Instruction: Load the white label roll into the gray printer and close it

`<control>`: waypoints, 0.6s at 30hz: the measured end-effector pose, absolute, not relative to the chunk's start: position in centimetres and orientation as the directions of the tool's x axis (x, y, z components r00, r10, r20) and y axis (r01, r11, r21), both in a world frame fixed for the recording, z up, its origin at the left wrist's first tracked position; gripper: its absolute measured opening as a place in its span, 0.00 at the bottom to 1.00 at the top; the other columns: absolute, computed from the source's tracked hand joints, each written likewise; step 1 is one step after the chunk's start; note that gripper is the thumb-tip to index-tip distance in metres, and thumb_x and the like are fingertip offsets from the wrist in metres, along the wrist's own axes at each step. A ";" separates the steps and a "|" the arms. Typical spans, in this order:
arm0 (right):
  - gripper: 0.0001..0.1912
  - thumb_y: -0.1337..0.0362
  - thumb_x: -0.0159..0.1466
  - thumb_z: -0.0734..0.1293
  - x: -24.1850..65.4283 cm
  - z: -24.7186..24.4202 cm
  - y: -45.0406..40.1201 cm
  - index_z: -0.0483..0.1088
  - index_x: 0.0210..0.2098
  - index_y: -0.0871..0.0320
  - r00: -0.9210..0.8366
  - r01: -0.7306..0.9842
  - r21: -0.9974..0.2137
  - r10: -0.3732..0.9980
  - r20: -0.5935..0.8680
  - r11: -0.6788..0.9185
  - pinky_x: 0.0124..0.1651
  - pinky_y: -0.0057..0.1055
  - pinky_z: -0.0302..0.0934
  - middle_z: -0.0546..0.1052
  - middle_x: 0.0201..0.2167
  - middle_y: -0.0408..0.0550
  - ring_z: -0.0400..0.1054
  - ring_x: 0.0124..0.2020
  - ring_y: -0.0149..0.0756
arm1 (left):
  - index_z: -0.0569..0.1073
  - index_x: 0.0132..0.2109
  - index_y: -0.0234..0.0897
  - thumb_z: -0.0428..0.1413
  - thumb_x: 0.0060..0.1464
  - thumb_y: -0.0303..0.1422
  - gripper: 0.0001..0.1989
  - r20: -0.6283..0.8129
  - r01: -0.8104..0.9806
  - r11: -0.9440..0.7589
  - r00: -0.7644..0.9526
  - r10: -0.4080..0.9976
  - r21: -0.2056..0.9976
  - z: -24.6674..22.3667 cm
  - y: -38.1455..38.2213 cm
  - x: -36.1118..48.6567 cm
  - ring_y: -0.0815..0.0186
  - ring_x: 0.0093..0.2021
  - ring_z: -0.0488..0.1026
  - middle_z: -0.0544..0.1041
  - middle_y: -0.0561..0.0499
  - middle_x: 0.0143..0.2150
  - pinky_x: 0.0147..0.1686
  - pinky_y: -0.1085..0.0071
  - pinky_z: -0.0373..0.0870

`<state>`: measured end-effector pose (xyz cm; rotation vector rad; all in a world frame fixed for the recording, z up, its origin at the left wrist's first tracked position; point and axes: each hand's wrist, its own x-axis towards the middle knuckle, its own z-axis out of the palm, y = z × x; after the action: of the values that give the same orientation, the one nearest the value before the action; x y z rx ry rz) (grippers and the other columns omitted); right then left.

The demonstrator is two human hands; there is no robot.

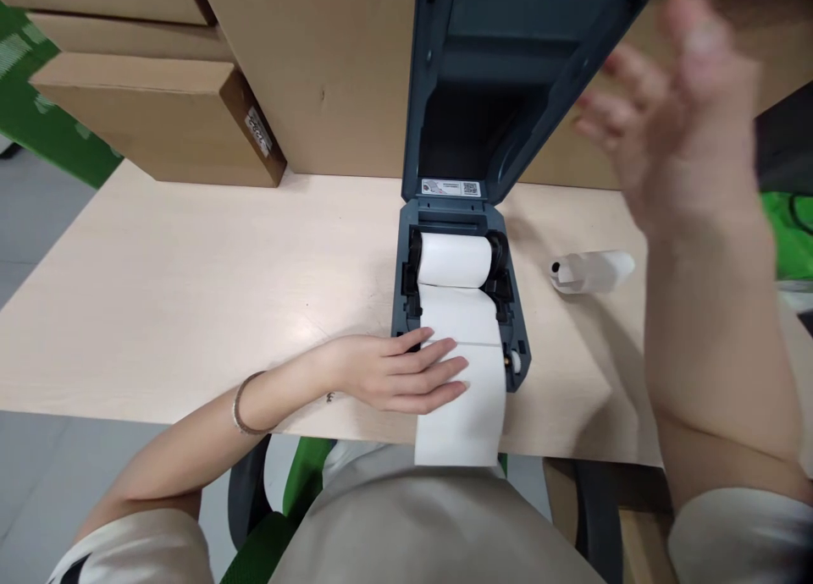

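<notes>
A dark blue-grey label printer (517,347) stands on the table with its lid (508,51) swung up. Inside it sits a white label roll (456,260), held between black side holders. From the roll a strip of labels (470,406) runs toward me and hangs over the table's front edge. My left hand (406,372) lies flat on the strip, fingers stretched out over the printer's front. Raised in the air at the upper right, beside the lid, is my right hand (673,118); it is blurred, its fingers are apart and nothing shows in it.
On the table (190,296), right of the printer, lies a small translucent white roll-like object (592,272). A flat cardboard box (171,123) stands at the back left, and larger cartons (330,85) line the back behind the lid. A green item (788,237) shows at the right edge.
</notes>
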<state>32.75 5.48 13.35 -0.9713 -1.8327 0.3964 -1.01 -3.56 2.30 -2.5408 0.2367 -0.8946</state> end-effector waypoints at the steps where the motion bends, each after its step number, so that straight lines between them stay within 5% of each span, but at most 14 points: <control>1: 0.28 0.52 0.76 0.49 31.9 13.2 6.1 0.67 0.68 0.46 -0.153 0.367 -0.753 0.834 0.530 0.546 0.48 0.37 0.67 0.74 0.64 0.44 0.72 0.62 0.42 | 0.76 0.57 0.40 0.61 0.67 0.40 0.16 0.563 -0.019 -0.886 0.766 -0.311 -0.464 2.3 -3.6 -1.0 0.60 0.57 0.81 0.82 0.49 0.57 0.58 0.64 0.79; 3: 0.29 0.51 0.76 0.49 30.3 13.2 6.4 0.63 0.71 0.48 -0.083 0.261 -0.872 0.910 0.407 0.414 0.51 0.36 0.66 0.75 0.62 0.45 0.71 0.63 0.41 | 0.77 0.56 0.40 0.61 0.67 0.39 0.14 0.564 -0.037 -0.872 0.749 -0.348 -0.488 2.3 -3.8 -0.9 0.62 0.55 0.81 0.83 0.48 0.55 0.57 0.65 0.79; 9: 0.33 0.54 0.78 0.45 28.4 14.3 4.9 0.71 0.67 0.57 0.051 0.273 -0.846 0.871 0.488 0.458 0.63 0.39 0.66 0.78 0.59 0.46 0.68 0.68 0.43 | 0.81 0.51 0.41 0.59 0.68 0.41 0.11 0.543 -0.106 -0.816 0.697 -0.468 -0.568 2.7 -4.2 -0.9 0.63 0.51 0.81 0.84 0.48 0.51 0.53 0.67 0.80; 12: 0.31 0.51 0.78 0.46 27.8 14.1 3.7 0.71 0.67 0.52 -0.102 0.214 -0.695 0.723 0.683 0.686 0.75 0.46 0.52 0.75 0.61 0.38 0.53 0.76 0.44 | 0.82 0.49 0.43 0.61 0.66 0.39 0.09 0.524 -0.129 -0.788 0.681 -0.512 -0.601 2.9 -4.4 -0.8 0.65 0.49 0.81 0.84 0.50 0.49 0.50 0.69 0.81; 14: 0.30 0.44 0.77 0.51 27.6 13.3 2.7 0.73 0.63 0.50 -0.145 0.212 -0.556 0.588 0.796 0.804 0.77 0.50 0.48 0.77 0.57 0.38 0.56 0.76 0.46 | 0.83 0.48 0.45 0.62 0.66 0.38 0.07 0.511 -0.149 -0.763 0.661 -0.550 -0.629 2.8 -4.5 -0.8 0.66 0.48 0.81 0.84 0.52 0.48 0.49 0.70 0.81; 18: 0.40 0.32 0.73 0.50 27.8 10.7 -0.4 0.68 0.65 0.55 -0.134 0.393 -0.482 0.567 0.813 0.783 0.71 0.61 0.61 0.75 0.60 0.52 0.67 0.68 0.56 | 0.82 0.47 0.49 0.61 0.66 0.37 0.06 0.457 -0.160 -0.700 0.653 -0.604 -0.696 2.4 -5.0 -1.0 0.66 0.50 0.79 0.84 0.53 0.48 0.51 0.71 0.82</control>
<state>27.82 -0.36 10.71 -0.7502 -1.7552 0.1777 -0.98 -5.03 2.44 -2.2449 0.5900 -0.9247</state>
